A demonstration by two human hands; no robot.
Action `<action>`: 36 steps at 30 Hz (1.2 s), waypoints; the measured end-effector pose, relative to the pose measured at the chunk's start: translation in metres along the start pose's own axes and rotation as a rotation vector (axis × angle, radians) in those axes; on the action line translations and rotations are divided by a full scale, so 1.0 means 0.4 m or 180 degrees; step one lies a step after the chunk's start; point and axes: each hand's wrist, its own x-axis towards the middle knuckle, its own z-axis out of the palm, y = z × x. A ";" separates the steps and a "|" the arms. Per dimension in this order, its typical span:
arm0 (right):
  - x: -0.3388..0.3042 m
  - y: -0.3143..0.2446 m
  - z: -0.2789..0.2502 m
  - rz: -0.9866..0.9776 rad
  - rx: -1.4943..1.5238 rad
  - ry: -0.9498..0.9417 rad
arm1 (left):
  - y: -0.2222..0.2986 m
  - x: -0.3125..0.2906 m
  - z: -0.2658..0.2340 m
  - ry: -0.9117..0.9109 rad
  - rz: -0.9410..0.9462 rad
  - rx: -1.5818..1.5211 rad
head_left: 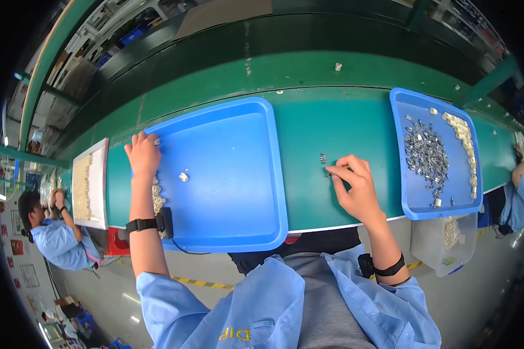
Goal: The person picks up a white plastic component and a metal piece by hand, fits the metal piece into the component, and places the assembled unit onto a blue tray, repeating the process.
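Observation:
My left hand [144, 154] is over the left rim of the large blue tray [233, 174]. Its fingers are closed on a small whitish part [156, 142]. Below that hand, a row of cream-coloured parts [158, 196] lies along the tray's left side, partly hidden by my forearm. A few loose pieces [184, 175] rest on the tray floor. On the green work surface [303, 128], my right hand [355, 185] pinches a small dark metal part [328, 173] between thumb and forefinger. Another small metal part [323, 157] lies just beyond those fingertips.
A smaller blue tray [397, 139] at the right holds a heap of metal parts [426, 152] and cream parts [463, 139] in rows. Below it stands a clear bin [434, 247]. A white tray [99, 192] with cream parts is at left. Co-workers [61, 238] sit on both sides.

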 end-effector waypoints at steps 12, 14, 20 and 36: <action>-0.007 0.035 -0.014 0.0489 0.1191 -0.0147 | -0.009 0.037 0.051 0.0774 0.0963 -0.0221; -0.009 0.027 -0.017 0.0830 0.1236 -0.0204 | 0.019 0.031 0.039 0.0902 0.0970 -0.0370; -0.013 0.013 -0.022 0.0681 0.0644 -0.0424 | 0.135 -0.023 -0.047 0.0704 0.1001 -0.0931; -0.098 0.022 -0.085 -0.0065 -0.0093 0.0115 | 0.296 -0.149 -0.204 0.0861 0.1448 -0.1836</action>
